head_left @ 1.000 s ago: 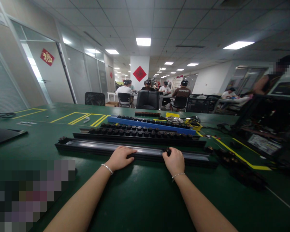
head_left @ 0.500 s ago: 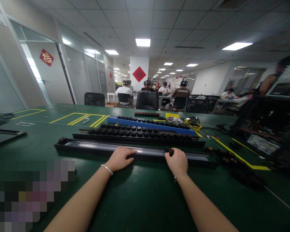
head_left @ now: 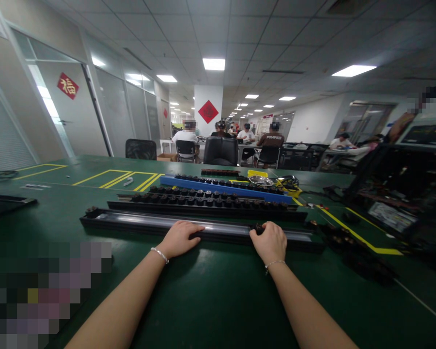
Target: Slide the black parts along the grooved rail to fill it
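A long black channel (head_left: 131,222) with a shiny strip along its inside lies across the green table in front of me. My left hand (head_left: 181,238) rests on its near wall around the middle, fingers stretched over the strip and thumb apart. Farther right, my right hand (head_left: 271,240) pinches a small black part (head_left: 258,228) inside the channel; my fingers hide much of it. Another small dark part (head_left: 92,210) sits at the channel's left end. Just behind lies a second black rail (head_left: 210,207) with a row of round black parts.
Beyond the rails stand a blue rail (head_left: 225,188) with black parts, a round metal dish (head_left: 260,181) and a yellow tray (head_left: 257,173). Dark parts (head_left: 343,240) lie at the right near an open black equipment case (head_left: 388,189). Several people sit at tables farther back.
My right hand has shifted slightly to the right along the channel with the small black part. My left hand stays in place on the channel.
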The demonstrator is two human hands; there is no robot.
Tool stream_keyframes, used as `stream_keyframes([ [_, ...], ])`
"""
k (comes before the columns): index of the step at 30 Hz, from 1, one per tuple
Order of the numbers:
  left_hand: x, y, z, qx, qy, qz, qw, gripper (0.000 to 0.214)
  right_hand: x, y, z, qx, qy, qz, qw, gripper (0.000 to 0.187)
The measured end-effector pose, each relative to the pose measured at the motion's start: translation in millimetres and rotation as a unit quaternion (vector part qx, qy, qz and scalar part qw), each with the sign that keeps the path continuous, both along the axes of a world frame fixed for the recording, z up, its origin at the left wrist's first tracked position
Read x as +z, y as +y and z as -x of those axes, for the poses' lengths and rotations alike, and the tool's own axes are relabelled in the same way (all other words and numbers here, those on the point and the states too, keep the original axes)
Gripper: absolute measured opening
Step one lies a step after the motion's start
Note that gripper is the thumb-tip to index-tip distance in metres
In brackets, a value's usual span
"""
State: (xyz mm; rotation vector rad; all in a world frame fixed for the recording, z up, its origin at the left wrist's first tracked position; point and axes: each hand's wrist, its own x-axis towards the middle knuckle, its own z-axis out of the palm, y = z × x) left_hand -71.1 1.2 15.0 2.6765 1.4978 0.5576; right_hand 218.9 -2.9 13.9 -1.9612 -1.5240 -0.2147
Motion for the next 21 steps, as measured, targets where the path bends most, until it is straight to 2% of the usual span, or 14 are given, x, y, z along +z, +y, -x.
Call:
stream_keyframes([
  [6,1.9,-1.4,-0.9,0.000,-0.001,0.003,1.000,0.040,-4.8,2.3,-3.3,-0.012,-0.021,-0.009,1.000,0.020],
  [21,1.6,-1.1,-0.4,-0.002,0.000,-0.002,1.000,0.040,-1.0,-0.8,-4.6,-0.035,0.012,0.023,0.999,0.024],
])
